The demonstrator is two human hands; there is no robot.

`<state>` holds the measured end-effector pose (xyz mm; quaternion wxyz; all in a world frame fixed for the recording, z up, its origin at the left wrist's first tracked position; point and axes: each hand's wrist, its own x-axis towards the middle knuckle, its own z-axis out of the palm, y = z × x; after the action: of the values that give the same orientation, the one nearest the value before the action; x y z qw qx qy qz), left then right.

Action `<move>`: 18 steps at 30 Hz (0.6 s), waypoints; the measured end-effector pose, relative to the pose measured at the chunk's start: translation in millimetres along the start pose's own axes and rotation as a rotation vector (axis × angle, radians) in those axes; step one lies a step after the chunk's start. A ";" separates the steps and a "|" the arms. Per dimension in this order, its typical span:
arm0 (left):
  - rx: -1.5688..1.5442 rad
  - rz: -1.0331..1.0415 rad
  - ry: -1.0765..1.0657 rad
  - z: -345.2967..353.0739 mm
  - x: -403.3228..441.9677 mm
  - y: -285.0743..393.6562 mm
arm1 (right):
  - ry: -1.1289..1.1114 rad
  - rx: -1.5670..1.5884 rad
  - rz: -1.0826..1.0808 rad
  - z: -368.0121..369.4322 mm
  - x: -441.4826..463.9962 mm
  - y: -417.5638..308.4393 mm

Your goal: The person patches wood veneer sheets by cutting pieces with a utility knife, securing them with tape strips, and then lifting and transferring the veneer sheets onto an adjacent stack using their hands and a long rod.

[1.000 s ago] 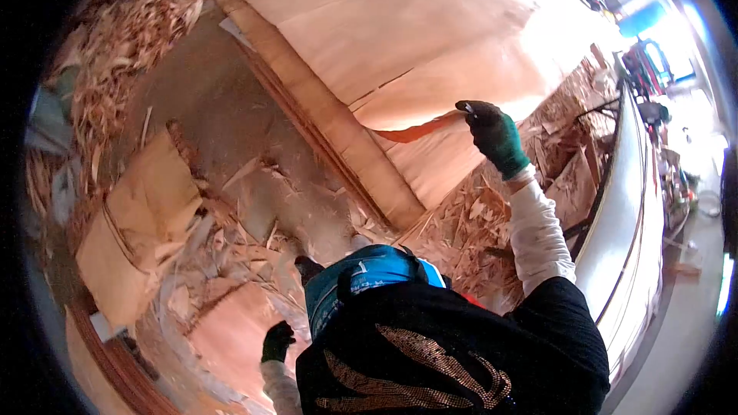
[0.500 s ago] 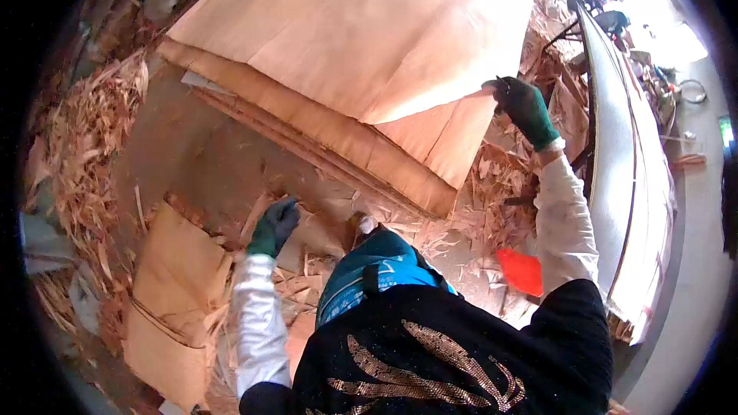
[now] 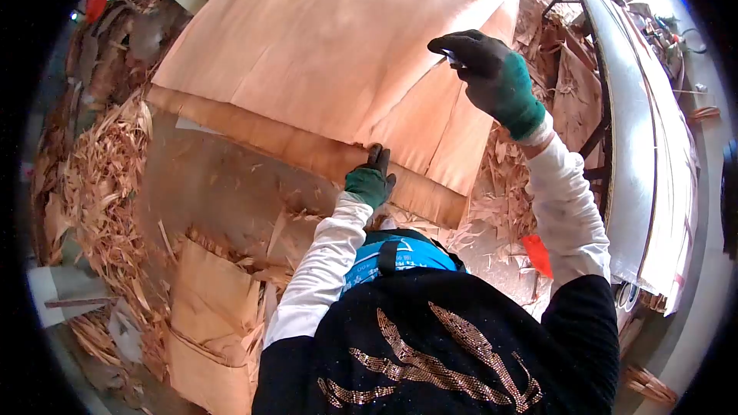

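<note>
My left hand (image 3: 370, 178), in a green and dark glove, rests its extended fingers on the near edge of a large thin wood sheet (image 3: 307, 38). My right hand (image 3: 486, 77), gloved alike, is over the sheet's right part, its fingers closed around a small whitish object (image 3: 453, 59) that is mostly hidden. A long seam runs through the sheet between my hands. Beneath it, a browner layer (image 3: 284, 138) sticks out along the near edge of the stack.
Wood scraps (image 3: 111, 177) cover the floor at the left and right. A bent yellowish sheet (image 3: 207, 315) lies at the lower left. On the right stands a long, light-topped table (image 3: 626, 123). A red piece (image 3: 537, 255) lies near my right sleeve.
My left hand has come up and forward onto the sheet's near edge. My right hand has moved left; the sheet corner it was lifting now lies down.
</note>
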<state>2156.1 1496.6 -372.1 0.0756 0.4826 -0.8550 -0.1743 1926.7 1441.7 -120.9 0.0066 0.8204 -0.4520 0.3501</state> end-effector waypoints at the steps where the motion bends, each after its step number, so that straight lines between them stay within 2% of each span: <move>1: -0.060 -0.055 -0.151 1.1 2.9 -4.6 | 0.017 -0.020 -0.003 -2.4 1.2 1.5; 4: -0.204 0.055 -0.030 16.4 5.9 -27.1 | 0.036 -0.009 0.037 -12.8 7.0 1.3; 7: -0.407 -0.030 -0.117 -9.3 4.6 -20.0 | 0.076 0.037 0.079 -13.7 5.1 4.3; 8: -0.632 -0.128 -0.202 -18.7 3.0 -19.0 | 0.092 0.052 0.086 -14.0 5.7 5.9; 10: -1.079 -0.338 -0.369 -33.6 -0.7 -23.2 | 0.126 0.294 0.178 -20.9 3.7 4.6; 12: -1.067 -0.010 -0.240 5.9 3.0 -80.0 | 0.180 0.447 0.221 -24.6 0.1 11.1; 13: -1.444 -0.131 -0.195 -5.1 -9.4 -85.4 | 0.216 0.478 0.218 -24.7 -3.9 20.1; 15: -1.982 -0.374 -0.043 -41.3 -16.9 -94.9 | 0.234 0.498 0.253 -32.7 -8.2 24.7; 16: -2.145 -0.490 0.062 -63.2 -14.5 -101.4 | 0.314 0.639 0.232 -31.5 -12.3 27.5; 17: -2.305 -0.605 0.180 -79.8 -11.2 -111.6 | 0.334 0.649 0.220 -34.8 -15.1 29.7; 18: -2.369 -0.545 0.234 -81.7 -2.8 -136.1 | 0.353 0.658 0.209 -38.2 -17.4 31.3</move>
<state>2290.6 1416.2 -346.7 0.5062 0.2913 -0.0262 -0.8113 1875.6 1448.5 -111.8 -0.2150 0.6553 -0.3887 0.6110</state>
